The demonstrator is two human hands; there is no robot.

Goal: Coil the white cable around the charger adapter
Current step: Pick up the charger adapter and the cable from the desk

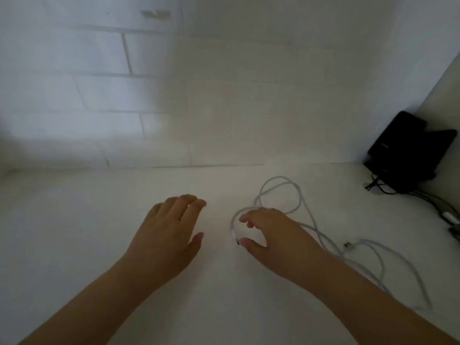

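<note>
The white cable (297, 195) lies in loose loops on the white table, running from the middle out to the right. One plug end (348, 245) rests at the right, another small end sits by my right thumb. My right hand (273, 235) hovers over the near loop with fingers spread and curved, holding nothing. My left hand (171, 227) lies flat and open on the table to the left, apart from the cable. The white charger adapter is hard to make out; it may be under my right palm.
A black device on a stand (403, 150) leans in the far right corner, with dark wires (423, 197) trailing toward the right edge. A white tiled wall (124, 95) rises just behind the table.
</note>
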